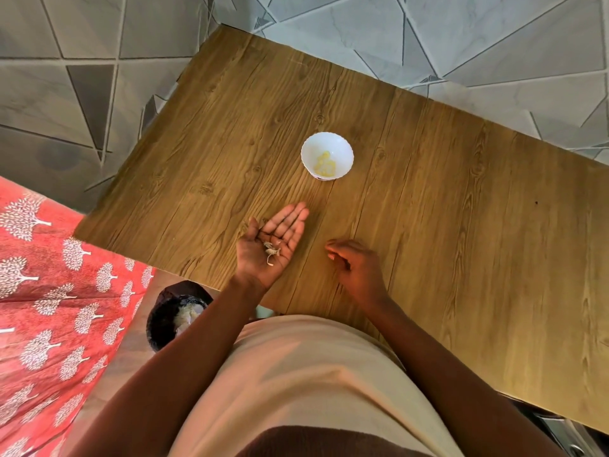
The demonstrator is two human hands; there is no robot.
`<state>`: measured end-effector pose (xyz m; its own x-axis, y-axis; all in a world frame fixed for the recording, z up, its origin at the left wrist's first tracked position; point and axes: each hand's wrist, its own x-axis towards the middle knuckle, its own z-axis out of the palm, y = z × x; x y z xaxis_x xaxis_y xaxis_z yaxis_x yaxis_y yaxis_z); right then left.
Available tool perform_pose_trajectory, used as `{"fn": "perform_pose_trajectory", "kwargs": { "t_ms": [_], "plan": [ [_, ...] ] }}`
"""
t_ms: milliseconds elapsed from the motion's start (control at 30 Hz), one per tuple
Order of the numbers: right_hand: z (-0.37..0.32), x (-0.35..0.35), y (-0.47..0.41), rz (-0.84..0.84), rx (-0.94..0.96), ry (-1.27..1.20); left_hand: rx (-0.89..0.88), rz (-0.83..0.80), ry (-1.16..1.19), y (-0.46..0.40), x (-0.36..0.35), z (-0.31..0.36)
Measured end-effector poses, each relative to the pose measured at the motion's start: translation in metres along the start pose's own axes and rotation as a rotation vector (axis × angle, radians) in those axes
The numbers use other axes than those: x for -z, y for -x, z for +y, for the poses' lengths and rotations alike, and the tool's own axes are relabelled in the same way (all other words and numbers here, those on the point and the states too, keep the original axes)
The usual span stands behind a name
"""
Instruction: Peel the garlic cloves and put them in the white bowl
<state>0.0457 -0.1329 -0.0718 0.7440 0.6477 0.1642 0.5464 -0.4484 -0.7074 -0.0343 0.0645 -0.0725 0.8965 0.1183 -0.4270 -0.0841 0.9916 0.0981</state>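
No text, label, brand, number or sign can be read.

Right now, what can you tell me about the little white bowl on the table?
The white bowl is small and round with a gently scalloped rim, and looks like smooth plastic or ceramic. It stands upright on the wooden table, near the middle, beyond both hands. Inside, at the bottom, lies a small heap of pale yellow peeled garlic cloves. A dark mark shows at its base. No hand touches it.
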Motion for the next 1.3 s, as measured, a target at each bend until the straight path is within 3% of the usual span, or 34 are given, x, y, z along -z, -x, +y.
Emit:
{"fn": "perform_pose_trajectory", "kwargs": {
  "t_ms": [133, 300, 467, 600, 733, 800, 967, 1167, 1300],
  "plan": [
    [-0.005, -0.007, 0.009, -0.073, 0.153, 0.028, 0.013, 0.014, -0.018, 0.007, 0.004, 0.003],
    [-0.001, -0.014, 0.018, 0.063, -0.064, 0.176, 0.043, -0.015, -0.075, 0.015, 0.012, 0.01],
    [-0.025, -0.034, 0.039, -0.045, 0.078, 0.278, 0.121, -0.02, -0.071, 0.024, 0.016, 0.015],
    [-0.052, -0.051, 0.052, -0.091, 0.166, 0.191, 0.169, -0.021, -0.02, 0.033, 0.021, 0.023],
    [-0.078, -0.054, 0.05, 0.113, -0.065, -0.073, 0.113, 0.033, -0.001, 0.047, 0.022, 0.019],
    [-0.087, -0.05, 0.045, 0.142, -0.083, -0.158, 0.066, 0.045, 0.008, 0.055, 0.024, 0.015],
    [-0.103, -0.044, 0.031, 0.055, 0.081, -0.296, -0.111, 0.059, 0.103, 0.081, 0.03, -0.007],
    [-0.123, -0.066, 0.022, -0.192, 0.452, -0.234, -0.304, 0.037, 0.127, 0.112, 0.04, -0.021],
    [-0.138, -0.082, 0.028, -0.26, 0.588, -0.212, -0.38, 0.024, 0.164, 0.132, 0.057, -0.011]
  ]
}}
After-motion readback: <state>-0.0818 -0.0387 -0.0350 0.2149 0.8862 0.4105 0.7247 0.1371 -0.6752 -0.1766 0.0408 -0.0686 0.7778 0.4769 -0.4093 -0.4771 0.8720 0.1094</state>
